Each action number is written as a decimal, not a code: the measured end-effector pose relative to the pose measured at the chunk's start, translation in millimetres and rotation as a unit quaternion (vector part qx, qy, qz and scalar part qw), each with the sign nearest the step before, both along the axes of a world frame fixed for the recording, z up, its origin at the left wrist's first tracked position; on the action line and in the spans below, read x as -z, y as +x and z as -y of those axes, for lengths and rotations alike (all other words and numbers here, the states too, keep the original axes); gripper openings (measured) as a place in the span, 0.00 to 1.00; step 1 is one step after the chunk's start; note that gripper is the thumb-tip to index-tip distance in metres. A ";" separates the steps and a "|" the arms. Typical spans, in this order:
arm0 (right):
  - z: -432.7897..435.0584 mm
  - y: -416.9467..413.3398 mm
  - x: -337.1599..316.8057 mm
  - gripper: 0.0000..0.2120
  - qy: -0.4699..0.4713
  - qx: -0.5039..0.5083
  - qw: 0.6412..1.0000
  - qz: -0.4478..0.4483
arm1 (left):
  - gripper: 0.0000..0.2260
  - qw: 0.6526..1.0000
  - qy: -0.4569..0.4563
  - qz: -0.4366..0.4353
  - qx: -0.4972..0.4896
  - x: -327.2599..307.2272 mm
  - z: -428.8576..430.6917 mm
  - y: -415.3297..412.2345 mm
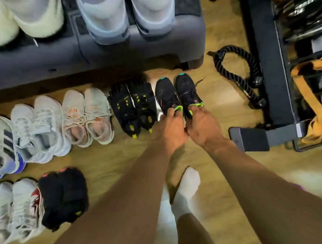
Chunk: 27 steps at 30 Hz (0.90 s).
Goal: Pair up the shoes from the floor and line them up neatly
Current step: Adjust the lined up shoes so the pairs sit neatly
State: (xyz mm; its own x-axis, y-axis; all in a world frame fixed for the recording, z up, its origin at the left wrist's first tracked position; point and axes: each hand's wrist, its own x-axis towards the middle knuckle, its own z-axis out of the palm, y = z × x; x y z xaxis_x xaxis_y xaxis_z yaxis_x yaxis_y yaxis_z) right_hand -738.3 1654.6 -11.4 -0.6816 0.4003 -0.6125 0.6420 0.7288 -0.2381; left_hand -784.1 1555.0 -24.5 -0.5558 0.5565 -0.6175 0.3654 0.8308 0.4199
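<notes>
Where the hands meet: over the heels of two black shoes at the right end of the back row, knuckles close together.
Left hand (169,129): grips the heel of the left black shoe (166,97), fingers curled over its green collar; the fingertips are hidden inside.
Right hand (202,127): holds the heel of the right black shoe (187,92) the same way; its fingertips are hidden too.
Held shoes: side by side and touching, toes pointing at the step platform (114,55); whether their soles rest on the floor (222,118) cannot be told.
Back row: a black pair with yellow marks (133,106) just left of them, then a pale pair with pinkish laces (88,117), a grey-white pair (40,129) and a striped shoe (1,144) cut off by the left edge.
Front row: a white pair with red marks (16,210), partly cut off at the left, beside a black fuzzy pair (64,197) too blurred for detail.
On the platform: a cream pair (18,19) and a white-blue pair (127,16), blurred, cut off by the upper edge.
Right side: a twisted rope handle (236,73) on the floor beside a dark rack (265,59); what the rack holds is hard to make out.
Below: white socks (187,188), partly hidden behind the forearms.
</notes>
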 end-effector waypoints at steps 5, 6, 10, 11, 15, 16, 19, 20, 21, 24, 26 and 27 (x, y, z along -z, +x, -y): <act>-26.6 29.5 85.1 0.21 -0.026 -0.037 0.998 0.053 | 0.21 0.998 -0.050 0.044 -0.009 87.6 -30.4 27.8; -31.1 33.3 103.7 0.20 -0.024 -0.051 0.997 0.053 | 0.20 0.997 -0.059 0.046 -0.007 103.9 -37.0 31.6; -46.8 45.0 168.2 0.20 -0.001 -0.078 0.996 0.037 | 0.16 0.998 -0.060 0.002 -0.013 158.6 -57.8 45.7; -47.3 47.3 180.3 0.19 0.001 -0.067 0.997 0.026 | 0.15 0.998 -0.055 -0.008 -0.024 169.3 -59.7 49.6; -44.3 45.6 201.1 0.12 0.019 -0.025 0.997 -0.065 | 0.14 0.996 -0.009 -0.077 -0.032 189.4 -55.7 56.0; -43.3 44.8 202.0 0.11 0.020 -0.016 0.997 -0.079 | 0.14 0.996 -0.004 -0.089 -0.024 190.3 -53.7 56.2; -39.4 41.1 199.9 0.12 0.019 0.022 0.997 -0.073 | 0.15 0.996 -0.026 -0.089 -0.007 191.1 -46.7 52.4; -37.7 39.7 198.9 0.12 0.021 0.027 0.997 -0.067 | 0.15 0.996 -0.036 -0.075 -0.001 189.8 -45.5 50.2; -36.9 38.7 197.1 0.13 0.020 0.033 0.998 -0.059 | 0.15 0.997 -0.045 -0.057 0.003 188.5 -45.1 47.9; -37.2 34.9 187.6 0.15 0.016 0.054 0.998 -0.024 | 0.14 0.998 -0.068 0.004 -0.007 180.8 -46.3 44.1; -31.4 31.5 178.8 0.16 0.026 0.044 0.999 -0.012 | 0.13 0.998 -0.055 0.025 -0.027 168.3 -45.3 42.2; -25.7 27.8 173.0 0.16 0.024 0.047 0.998 -0.030 | 0.12 0.998 -0.035 0.019 -0.049 159.6 -41.6 40.3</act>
